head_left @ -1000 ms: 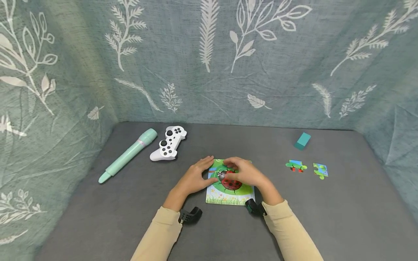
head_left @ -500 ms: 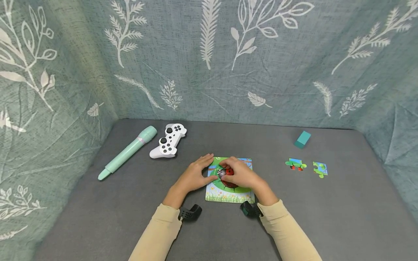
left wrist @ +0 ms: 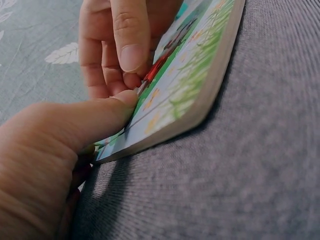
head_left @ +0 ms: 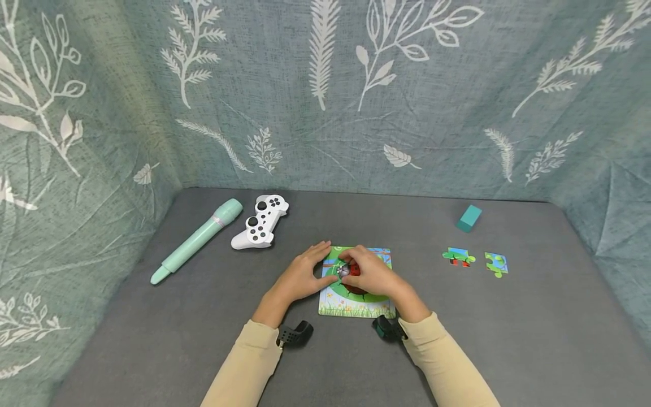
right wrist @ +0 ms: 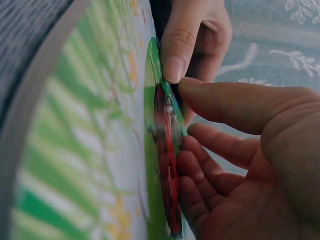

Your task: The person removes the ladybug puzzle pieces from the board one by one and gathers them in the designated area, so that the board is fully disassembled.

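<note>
A square jigsaw puzzle point(head_left: 356, 308) with a ladybug picture lies on the table between the hands. Along its left side rests my left hand point(head_left: 302, 276), fingers fairly straight at the edge. The left thumb point(left wrist: 107, 114) lies on the picture in the left wrist view. My right hand point(head_left: 375, 272) is over the ladybug, its bent fingertips touching the picture in the right wrist view. Its thumb point(right wrist: 220, 102) is near the left thumb; no separate piece is plainly visible between its fingers. Part of the ladybug is hidden under the right hand.
Two loose puzzle pieces, one with red bits point(head_left: 459, 256) and one mostly green and blue point(head_left: 496, 264), lie to the right. A teal block point(head_left: 468, 218) is behind them. At the back left are a white game controller point(head_left: 260, 222) and a mint-green marker-shaped object point(head_left: 197, 242).
My right hand has shifted slightly left over the ladybug, uncovering the puzzle's upper right corner. The left hand keeps its place at the edge.
</note>
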Demonstrator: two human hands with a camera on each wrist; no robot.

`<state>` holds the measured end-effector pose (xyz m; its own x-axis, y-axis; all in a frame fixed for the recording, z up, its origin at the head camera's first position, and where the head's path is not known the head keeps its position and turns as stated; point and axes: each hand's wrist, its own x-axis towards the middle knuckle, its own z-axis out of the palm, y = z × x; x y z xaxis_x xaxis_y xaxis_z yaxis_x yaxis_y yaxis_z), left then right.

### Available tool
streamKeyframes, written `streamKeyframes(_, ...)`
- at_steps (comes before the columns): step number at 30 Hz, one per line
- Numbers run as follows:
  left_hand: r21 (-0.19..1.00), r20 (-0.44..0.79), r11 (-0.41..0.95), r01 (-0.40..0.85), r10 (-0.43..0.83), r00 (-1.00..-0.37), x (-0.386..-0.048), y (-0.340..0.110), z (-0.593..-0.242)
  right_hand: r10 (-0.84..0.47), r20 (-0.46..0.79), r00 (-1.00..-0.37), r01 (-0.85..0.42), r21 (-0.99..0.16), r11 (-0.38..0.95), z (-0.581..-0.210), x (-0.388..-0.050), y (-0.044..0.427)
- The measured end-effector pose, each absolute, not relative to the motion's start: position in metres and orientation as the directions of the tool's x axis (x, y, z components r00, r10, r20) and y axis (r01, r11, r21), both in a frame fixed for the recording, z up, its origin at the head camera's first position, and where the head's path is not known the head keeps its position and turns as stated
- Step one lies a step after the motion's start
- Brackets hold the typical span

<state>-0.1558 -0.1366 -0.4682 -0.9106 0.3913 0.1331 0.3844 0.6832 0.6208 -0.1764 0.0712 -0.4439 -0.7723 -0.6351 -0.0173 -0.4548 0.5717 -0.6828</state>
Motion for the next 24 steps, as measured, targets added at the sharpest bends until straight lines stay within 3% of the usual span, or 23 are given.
streamKeyframes(12, 0.646, 0.128, 0.666, 0.373, 0.388, -0.913, -0.155, -0.136, -0.469, -0.576, -0.01, -0.818, -0.379, -0.743, 0.551, -0.44, -0.176, 0.07)
streamKeyframes(24, 0.632, 0.113, 0.68, 0.372, 0.394, -0.912, -0.156, -0.137, -0.466, -0.545, -0.106, -0.832, -0.376, -0.613, 0.694, -0.419, -0.182, 0.058)
